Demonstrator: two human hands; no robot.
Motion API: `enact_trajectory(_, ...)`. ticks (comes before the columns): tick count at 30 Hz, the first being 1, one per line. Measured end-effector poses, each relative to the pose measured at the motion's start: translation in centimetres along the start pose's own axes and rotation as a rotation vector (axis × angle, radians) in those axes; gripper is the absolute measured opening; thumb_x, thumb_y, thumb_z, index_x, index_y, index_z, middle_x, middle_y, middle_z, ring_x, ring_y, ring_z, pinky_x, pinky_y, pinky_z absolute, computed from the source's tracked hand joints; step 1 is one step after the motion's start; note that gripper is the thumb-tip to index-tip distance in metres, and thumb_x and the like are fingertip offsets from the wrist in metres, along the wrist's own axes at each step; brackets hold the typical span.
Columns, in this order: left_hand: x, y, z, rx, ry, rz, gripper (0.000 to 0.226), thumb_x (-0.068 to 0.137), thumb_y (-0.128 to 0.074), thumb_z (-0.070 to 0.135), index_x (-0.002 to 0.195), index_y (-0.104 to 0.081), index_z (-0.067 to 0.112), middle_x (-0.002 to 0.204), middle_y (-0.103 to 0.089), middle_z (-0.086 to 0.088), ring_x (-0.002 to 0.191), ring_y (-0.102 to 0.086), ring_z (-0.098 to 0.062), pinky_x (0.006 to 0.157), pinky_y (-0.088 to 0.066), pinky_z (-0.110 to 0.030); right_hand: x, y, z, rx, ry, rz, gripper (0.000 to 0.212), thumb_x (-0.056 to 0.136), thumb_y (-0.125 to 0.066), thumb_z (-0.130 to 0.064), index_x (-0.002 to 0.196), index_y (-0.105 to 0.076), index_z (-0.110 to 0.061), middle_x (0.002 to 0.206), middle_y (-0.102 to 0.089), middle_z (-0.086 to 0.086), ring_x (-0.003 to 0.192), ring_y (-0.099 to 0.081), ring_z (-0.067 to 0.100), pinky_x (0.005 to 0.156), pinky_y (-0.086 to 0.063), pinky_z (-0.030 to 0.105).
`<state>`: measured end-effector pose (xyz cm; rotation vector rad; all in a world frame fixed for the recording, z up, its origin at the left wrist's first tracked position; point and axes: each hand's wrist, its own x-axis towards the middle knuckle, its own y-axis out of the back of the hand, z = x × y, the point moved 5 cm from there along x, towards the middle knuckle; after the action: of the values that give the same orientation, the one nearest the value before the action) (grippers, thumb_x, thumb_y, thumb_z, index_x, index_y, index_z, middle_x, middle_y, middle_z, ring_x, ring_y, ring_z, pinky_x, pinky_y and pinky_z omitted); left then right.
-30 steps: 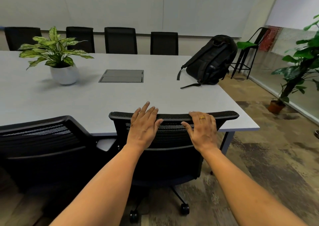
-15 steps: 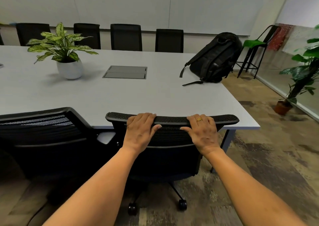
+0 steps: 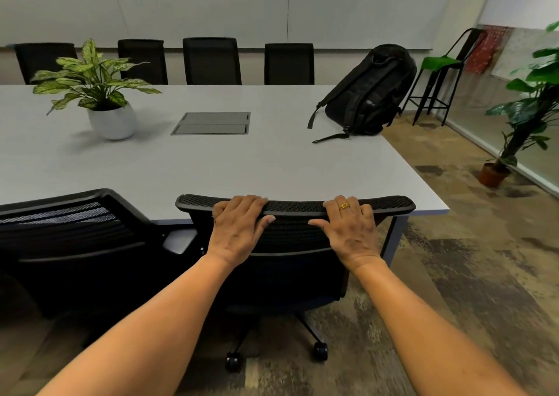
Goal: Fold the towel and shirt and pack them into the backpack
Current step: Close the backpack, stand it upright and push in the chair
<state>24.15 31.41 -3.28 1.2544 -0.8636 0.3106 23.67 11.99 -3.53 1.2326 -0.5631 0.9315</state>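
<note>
Head view shows your left hand (image 3: 239,229) and right hand (image 3: 348,229) gripping the chair (image 3: 296,206) at 6 o'clock, fingers curled over its top rail, thumbs against the mesh. The backpack (image 3: 369,93) sits at 1 o'clock on the table (image 3: 272,159). You can't plainly see a towel or shirt, so folding and packing appear not yet begun.

On my feed I see two bare forearms and bare hands. The right hand (image 3: 351,232) wears a gold ring (image 3: 344,205) with a raised, ornate top on a middle finger; the left hand (image 3: 236,232) wears nothing.
</note>
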Motion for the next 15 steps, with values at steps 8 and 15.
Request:
enact_trajectory(8, 2.2, -0.6, -1.7, -0.023, -0.012, -0.056, 0.064, 0.096, -0.013, 0.055, 0.103, -0.065, 0.019, 0.097, -0.067, 0.007, 0.087, -0.061, -0.019, 0.074, -0.021, -0.028, 1.7, -1.3, -0.4, -0.019, -0.033, 0.036, 0.058, 0.091, -0.025, -0.056, 0.077, -0.062, -0.013, 0.071, -0.056, 0.002, 0.063, -0.052, 0.020, 0.055, -0.037, 0.030)
enact_trajectory(15, 3.7, -1.2, -3.2, -0.028, -0.008, -0.020, 0.061, 0.096, -0.016, 0.055, 0.101, -0.066, 0.020, 0.095, -0.067, 0.008, 0.089, -0.049, -0.011, 0.073, -0.020, -0.028, 3.3, -2.7, -0.7, -0.032, -0.056, 0.023, 0.056, 0.089, -0.026, -0.057, 0.076, -0.060, -0.014, 0.071, -0.055, 0.001, 0.063, -0.051, 0.020, 0.055, -0.036, 0.030)
